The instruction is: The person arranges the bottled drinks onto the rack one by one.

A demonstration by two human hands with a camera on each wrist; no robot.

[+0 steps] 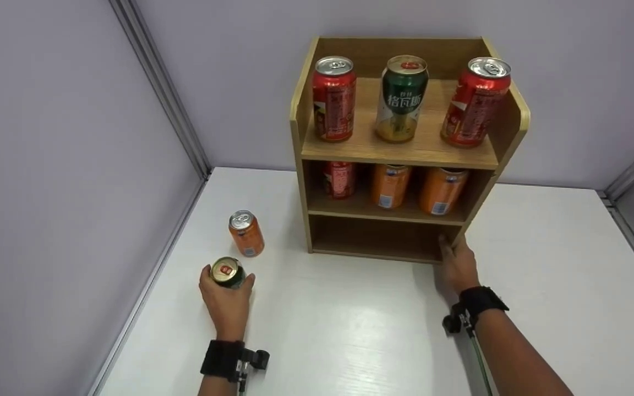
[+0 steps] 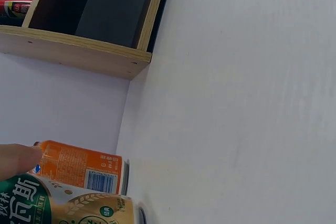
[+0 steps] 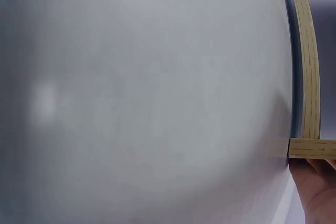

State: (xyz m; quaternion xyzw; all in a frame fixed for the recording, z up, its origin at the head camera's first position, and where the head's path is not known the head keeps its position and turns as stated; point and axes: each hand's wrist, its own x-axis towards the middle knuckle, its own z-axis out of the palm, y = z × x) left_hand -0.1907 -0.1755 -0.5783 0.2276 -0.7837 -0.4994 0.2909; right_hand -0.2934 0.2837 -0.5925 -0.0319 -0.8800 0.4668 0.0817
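Note:
My left hand (image 1: 228,305) grips a green and gold drink can (image 1: 228,272) on the white table, thumb on one side and fingers on the other. In the left wrist view, the can's green and gold print (image 2: 79,203) shows beside an orange can (image 2: 79,166). That orange can (image 1: 247,235) stands just behind the held one. At the lower right corner of a wooden shelf (image 1: 399,157), my right hand (image 1: 458,267) holds the side panel, its thumb at the front edge. In the right wrist view the hand (image 3: 317,192) is partly cut off beside the panel (image 3: 312,149).
On the shelf's top level stand a red can (image 1: 334,102), a green can (image 1: 403,99) and another red can (image 1: 476,104). The middle level holds a red can (image 1: 340,180) and two orange cans (image 1: 390,187). Grey walls (image 1: 75,181) border the table (image 1: 350,330).

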